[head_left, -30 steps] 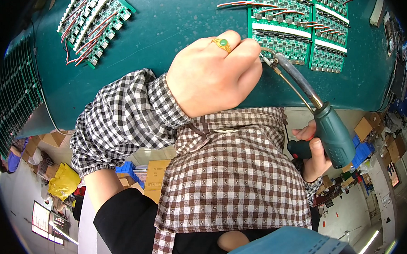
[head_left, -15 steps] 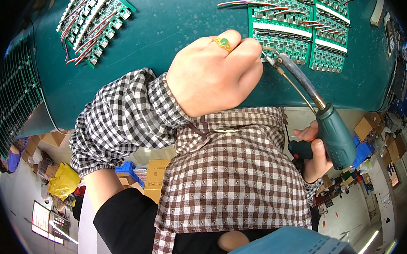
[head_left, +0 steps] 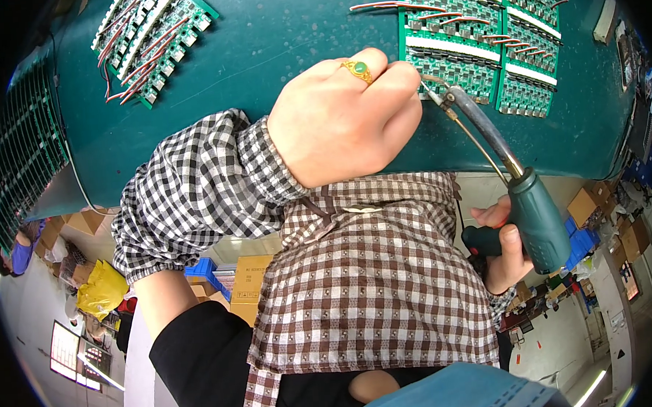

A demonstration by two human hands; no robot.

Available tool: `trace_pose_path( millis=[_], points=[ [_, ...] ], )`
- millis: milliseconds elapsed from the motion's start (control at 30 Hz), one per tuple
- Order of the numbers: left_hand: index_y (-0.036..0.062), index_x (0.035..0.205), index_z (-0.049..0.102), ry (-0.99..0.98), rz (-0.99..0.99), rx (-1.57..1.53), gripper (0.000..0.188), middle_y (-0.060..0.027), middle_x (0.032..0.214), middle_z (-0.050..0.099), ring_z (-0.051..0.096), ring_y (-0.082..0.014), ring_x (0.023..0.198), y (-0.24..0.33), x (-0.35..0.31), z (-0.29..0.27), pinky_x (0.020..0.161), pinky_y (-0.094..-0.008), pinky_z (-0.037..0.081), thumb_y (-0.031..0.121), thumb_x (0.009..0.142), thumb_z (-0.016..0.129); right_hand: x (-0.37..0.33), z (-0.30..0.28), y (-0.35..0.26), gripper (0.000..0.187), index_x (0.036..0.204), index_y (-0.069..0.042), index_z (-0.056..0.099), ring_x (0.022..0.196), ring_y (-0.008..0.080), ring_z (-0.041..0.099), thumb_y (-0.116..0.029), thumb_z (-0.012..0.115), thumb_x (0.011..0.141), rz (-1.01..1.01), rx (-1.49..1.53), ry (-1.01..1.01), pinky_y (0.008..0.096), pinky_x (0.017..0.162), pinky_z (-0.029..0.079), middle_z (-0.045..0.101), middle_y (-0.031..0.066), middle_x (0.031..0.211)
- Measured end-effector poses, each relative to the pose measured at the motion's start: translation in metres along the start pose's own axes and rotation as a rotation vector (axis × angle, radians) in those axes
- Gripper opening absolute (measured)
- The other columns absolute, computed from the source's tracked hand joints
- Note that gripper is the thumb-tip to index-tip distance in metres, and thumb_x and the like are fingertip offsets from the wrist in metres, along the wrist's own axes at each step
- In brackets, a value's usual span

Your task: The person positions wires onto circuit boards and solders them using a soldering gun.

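Observation:
My left hand (head_left: pixel 348 125), with a green-stoned ring, is closed at the near side of a green circuit board panel (head_left: pixel 457 68). Its fingertips are turned away, so whatever they pinch is hidden. Below the table edge, my right hand (head_left: pixel 512 258) grips the handle of a dark green soldering gun (head_left: pixel 539 225). The gun's bent grey tube and thin metal rod run up to the left, and its tip lies right beside my left fingers. Red, black and white wires (head_left: pixel 397 7) stick out across the panel, which carries white connector strips.
At the far left of the green tabletop (head_left: pixel 280 29) lies another board group (head_left: pixel 157 50) with wires. A rack of upright boards (head_left: pixel 24 145) stands at the left edge. A pale block (head_left: pixel 604 18) sits far right. Cardboard boxes (head_left: pixel 251 285) are on the floor behind.
Almost nothing differs. The soldering gun and my right hand have shifted very slightly; my left hand keeps its closed pose in the same place.

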State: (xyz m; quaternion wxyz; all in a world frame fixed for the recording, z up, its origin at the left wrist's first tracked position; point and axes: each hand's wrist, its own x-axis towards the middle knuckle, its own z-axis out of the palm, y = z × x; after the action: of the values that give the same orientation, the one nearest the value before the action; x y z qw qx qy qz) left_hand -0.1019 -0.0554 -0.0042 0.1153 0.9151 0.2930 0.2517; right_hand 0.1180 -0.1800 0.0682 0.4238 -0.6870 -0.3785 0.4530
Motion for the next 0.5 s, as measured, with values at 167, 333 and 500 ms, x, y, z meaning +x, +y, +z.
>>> trace_pose_path(
  millis=[167, 333, 500],
  points=[
    [-0.0016, 0.089, 0.061, -0.011, -0.004, -0.002, 0.028, -0.0078, 0.084, 0.052, 0.053, -0.0159, 0.068, 0.0000, -0.0006, -0.0009, 0.049, -0.0232, 0.043, 0.006, 0.062, 0.061, 0.0002, -0.0009, 0.0016, 0.044, 0.105, 0.011, 0.049, 0.062, 0.0229, 0.055, -0.023, 0.061, 0.079, -0.024, -0.031, -0.009, 0.0395, 0.062, 0.054, 0.053, 0.0137, 0.073],
    [-0.0018, 0.089, 0.060, -0.014, -0.001, -0.010, 0.027, -0.0078, 0.084, 0.052, 0.053, -0.0160, 0.068, -0.0012, -0.0006, 0.0003, 0.049, -0.0235, 0.043, 0.005, 0.063, 0.061, 0.0004, 0.0058, -0.0039, 0.044, 0.104, 0.012, 0.049, 0.063, 0.0241, 0.057, -0.023, 0.061, 0.080, 0.009, -0.036, 0.019, 0.0390, 0.062, 0.054, 0.053, 0.0138, 0.073],
    [-0.0018, 0.089, 0.060, -0.014, 0.000, -0.002, 0.027, -0.0077, 0.083, 0.052, 0.053, -0.0160, 0.068, 0.0001, 0.0000, 0.0001, 0.049, -0.0234, 0.043, 0.005, 0.064, 0.061, 0.0003, 0.0025, -0.0013, 0.042, 0.103, 0.011, 0.050, 0.063, 0.0228, 0.055, -0.022, 0.061, 0.079, 0.021, -0.003, -0.019, 0.0392, 0.063, 0.054, 0.052, 0.0136, 0.073]
  ],
)
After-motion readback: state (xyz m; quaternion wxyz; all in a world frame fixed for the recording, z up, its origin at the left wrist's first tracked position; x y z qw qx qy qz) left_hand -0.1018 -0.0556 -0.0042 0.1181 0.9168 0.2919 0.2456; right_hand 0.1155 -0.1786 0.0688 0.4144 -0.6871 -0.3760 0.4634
